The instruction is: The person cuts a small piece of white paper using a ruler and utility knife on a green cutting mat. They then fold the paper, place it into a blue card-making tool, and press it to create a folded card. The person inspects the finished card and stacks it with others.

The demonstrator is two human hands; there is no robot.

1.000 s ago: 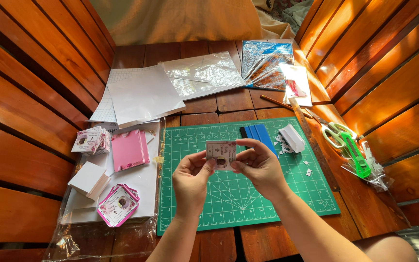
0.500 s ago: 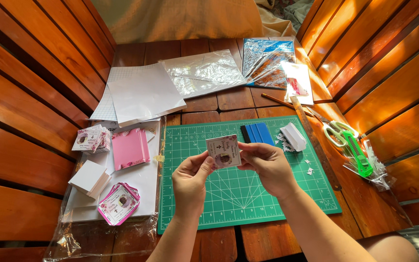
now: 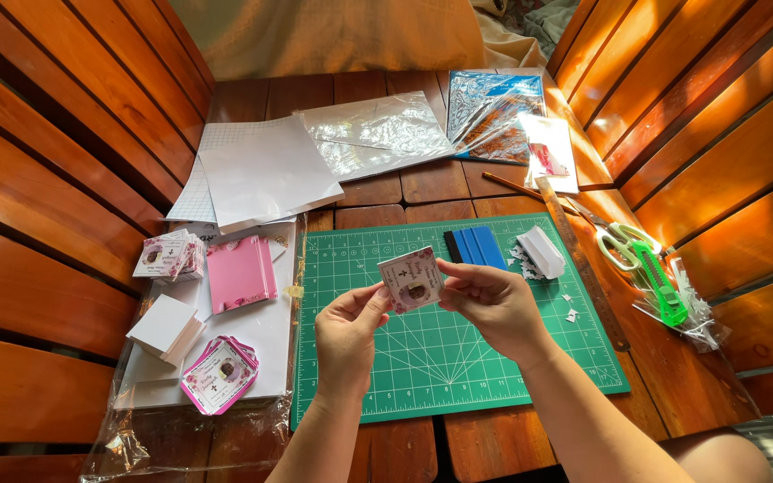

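Both of my hands hold a small square printed card (image 3: 411, 279) with a pink flowery edge, up over the green cutting mat (image 3: 378, 385). My left hand (image 3: 347, 333) pinches its lower left edge with thumb and fingers. My right hand (image 3: 491, 302) grips its right edge. The card tilts a little to the left. Behind the card on the mat lie a blue scraper (image 3: 476, 246) and a folded white paper piece (image 3: 540, 249) with small paper scraps around it.
Left of the mat lie stacks of printed cards (image 3: 218, 373), white card blocks (image 3: 165, 326), a pink box (image 3: 240, 273) and another card stack (image 3: 168, 255). White sheets (image 3: 261, 170), foil sheets (image 3: 378, 132), a ruler (image 3: 583, 264), scissors (image 3: 615, 241) and a green cutter (image 3: 659, 284) lie on the wooden table.
My hands have turned the card slightly and lifted it a touch; the right hand shifted along its right edge. Everything on the table stays put.
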